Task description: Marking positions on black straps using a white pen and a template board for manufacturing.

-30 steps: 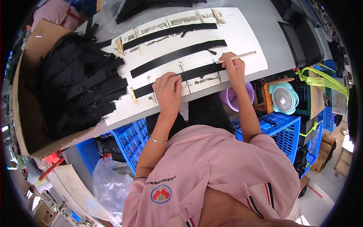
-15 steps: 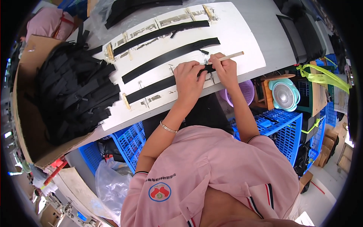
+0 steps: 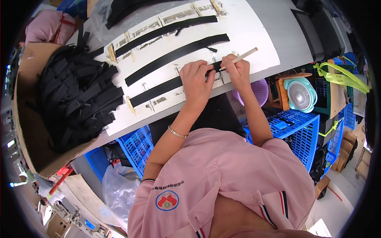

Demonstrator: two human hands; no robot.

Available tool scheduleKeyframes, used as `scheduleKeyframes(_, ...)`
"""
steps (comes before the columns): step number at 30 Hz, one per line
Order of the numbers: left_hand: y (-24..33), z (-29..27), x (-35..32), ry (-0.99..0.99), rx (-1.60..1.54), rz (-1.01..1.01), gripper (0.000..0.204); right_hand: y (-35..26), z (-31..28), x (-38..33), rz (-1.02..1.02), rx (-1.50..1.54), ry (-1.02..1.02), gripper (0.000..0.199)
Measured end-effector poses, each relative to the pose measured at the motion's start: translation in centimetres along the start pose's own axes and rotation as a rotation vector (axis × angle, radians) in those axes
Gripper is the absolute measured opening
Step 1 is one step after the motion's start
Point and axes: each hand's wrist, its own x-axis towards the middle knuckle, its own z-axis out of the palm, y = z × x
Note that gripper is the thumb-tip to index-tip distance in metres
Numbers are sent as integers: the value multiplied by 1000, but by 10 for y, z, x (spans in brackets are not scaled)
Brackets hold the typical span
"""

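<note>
My right hand (image 3: 237, 71) is closed round a pale, slim pencil (image 3: 248, 54), its tip at the right part of the nearest black zipper strip (image 3: 154, 89). On that same strip, my left hand (image 3: 196, 81) presses down with bent fingers, thumb and forefinger close to the pencil tip. The strip lies along the near edge of a white board (image 3: 258, 37). Two more black strips, a middle one (image 3: 174, 57) and a far one (image 3: 166, 33), lie roughly parallel beyond it, each with a small pull tab beside it. My fingers hide part of the nearest strip.
A cardboard box (image 3: 31, 79) heaped with black strips (image 3: 77, 95) stands at the left. Tape bits and dark marks dot the board. Blue crates (image 3: 301, 137), a purple basket (image 3: 260, 92) and a turquoise fan (image 3: 301, 95) sit below the table's right side. Black panels (image 3: 307, 35) lie far right.
The pencil stands a little steeper, with its tip now showing at the strip. My left fingers have shifted slightly along the strip. The whole view has tilted a little.
</note>
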Motion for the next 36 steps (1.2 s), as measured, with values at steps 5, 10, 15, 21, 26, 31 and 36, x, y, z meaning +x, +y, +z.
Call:
scheduleKeyframes(5,0,0,0,1,-7,6,16,1,0,1,-68,-140,-83,21)
scheduleKeyframes(10,-1,0,1,11,-18,2,16,1,3,3,-91,-191,-74,21)
scheduleKeyframes(15,-8,-1,-2,3,-62,26,23,-8,4,5,-28,-269,-139,26)
scheduleKeyframes(21,1,-37,-34,-102,124,-44,39,2,-4,-1,16,-103,23,30)
scheduleKeyframes(26,-25,-39,-18,-184,95,-8,46,-4,1,-3,48,-25,118,27)
scheduleKeyframes(31,-69,-24,50,-146,166,46,51,-1,5,1,40,-39,114,27)
scheduleKeyframes(36,-76,-38,61,-139,-22,-18,45,-4,6,2,56,-70,117,28)
